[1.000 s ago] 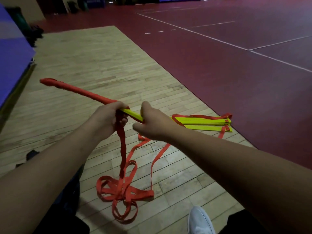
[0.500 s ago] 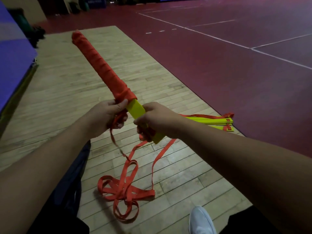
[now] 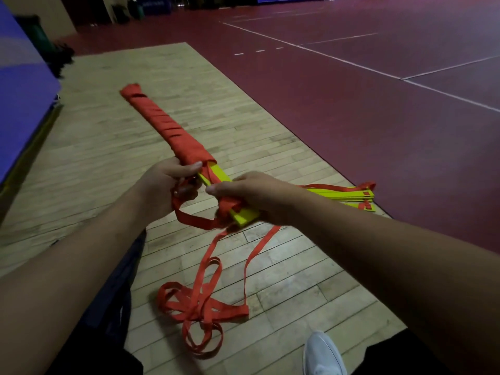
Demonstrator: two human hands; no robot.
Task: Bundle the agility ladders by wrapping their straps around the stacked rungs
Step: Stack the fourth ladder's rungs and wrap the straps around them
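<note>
Both hands were clamped: left hand [image 3: 167, 185] pinching the limp strap [image 3: 197, 221], right hand [image 3: 253, 197] gripping the probably stiff, light rungs [image 3: 219, 175] near their bare end.

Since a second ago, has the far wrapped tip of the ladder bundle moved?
Yes. The wrapped tip has swung right and higher in the view, away from the purple mat on the left.

Straps [image 3: 201, 307] on floor [image 3: 108, 131] below bundle [image 3: 167, 128]
</note>
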